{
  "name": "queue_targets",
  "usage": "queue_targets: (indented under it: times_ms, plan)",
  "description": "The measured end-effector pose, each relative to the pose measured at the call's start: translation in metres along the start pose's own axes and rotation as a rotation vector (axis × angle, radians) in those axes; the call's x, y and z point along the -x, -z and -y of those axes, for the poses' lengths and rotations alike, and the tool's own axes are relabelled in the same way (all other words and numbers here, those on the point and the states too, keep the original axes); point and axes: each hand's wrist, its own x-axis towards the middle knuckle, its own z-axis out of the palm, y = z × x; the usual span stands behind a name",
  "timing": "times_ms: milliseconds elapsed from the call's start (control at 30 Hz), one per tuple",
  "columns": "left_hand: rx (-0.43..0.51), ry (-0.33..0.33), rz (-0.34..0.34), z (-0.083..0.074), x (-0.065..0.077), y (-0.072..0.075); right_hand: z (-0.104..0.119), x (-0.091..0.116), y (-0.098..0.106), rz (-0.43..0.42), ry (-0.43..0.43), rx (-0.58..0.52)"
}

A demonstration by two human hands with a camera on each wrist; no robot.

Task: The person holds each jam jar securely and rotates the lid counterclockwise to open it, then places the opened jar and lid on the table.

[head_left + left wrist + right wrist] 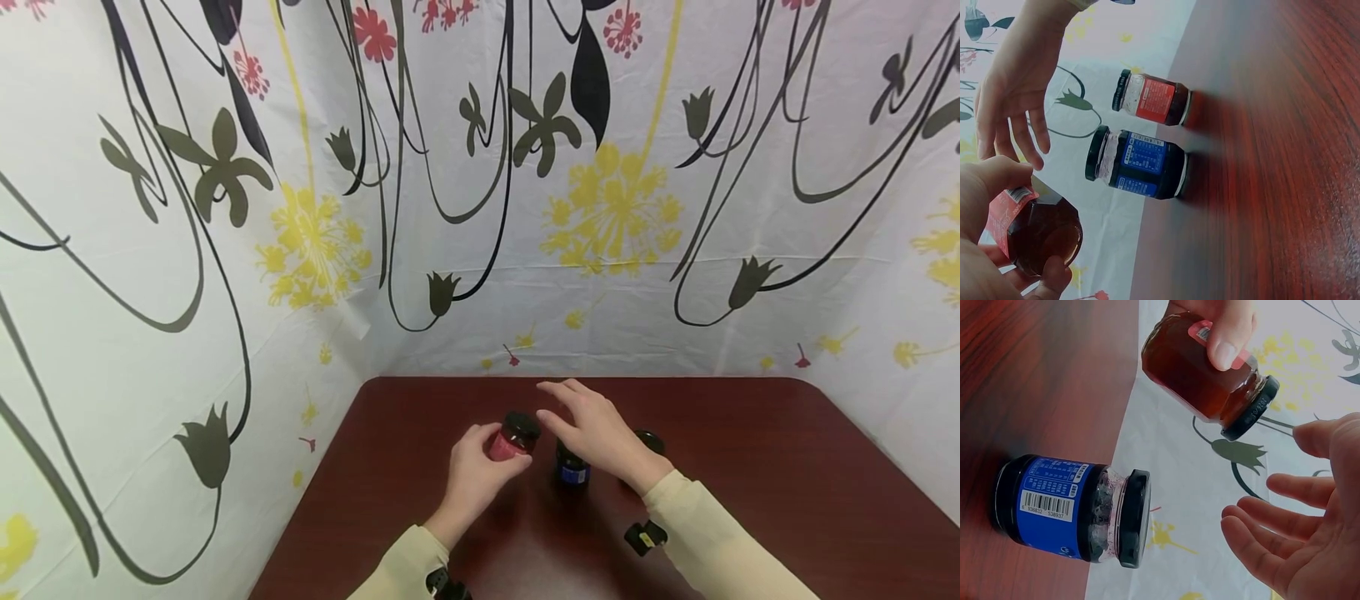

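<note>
My left hand (480, 471) grips a glass jar of dark amber contents (1194, 369) with a red label and black lid, thumb and fingers around its sides. In the right wrist view the jar is tilted and raised off the table. Close to its lid, my right hand (596, 429) is held with fingers loosely extended and nothing in them. Below that hand stands a blue-labelled jar (1054, 506) with a black lid, upright on the table. Beside it in the left wrist view is another red-labelled jar (1157, 100), mostly covered by my right wrist in the head view.
The dark red wooden table (420, 400) has rounded far corners. A white cloth with printed flowers (480, 208) hangs behind it and along the sides. Black straps with small devices sit on both sleeved wrists.
</note>
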Motion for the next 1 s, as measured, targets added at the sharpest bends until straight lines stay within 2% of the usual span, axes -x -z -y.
queue_targets:
  times_ms: [333, 733, 1000]
  plan:
    - [-0.032, -0.017, -0.047, -0.005, 0.002, -0.001, 0.000, 0.002, -0.001, 0.014, -0.017, -0.024]
    - [-0.045, -0.039, -0.042, -0.015, 0.008, -0.002, 0.002, 0.005, -0.007, 0.055, -0.004, -0.052]
    - [-0.036, -0.078, -0.052, -0.020, 0.010, -0.001, 0.000, 0.004, -0.009, 0.096, -0.031, -0.087]
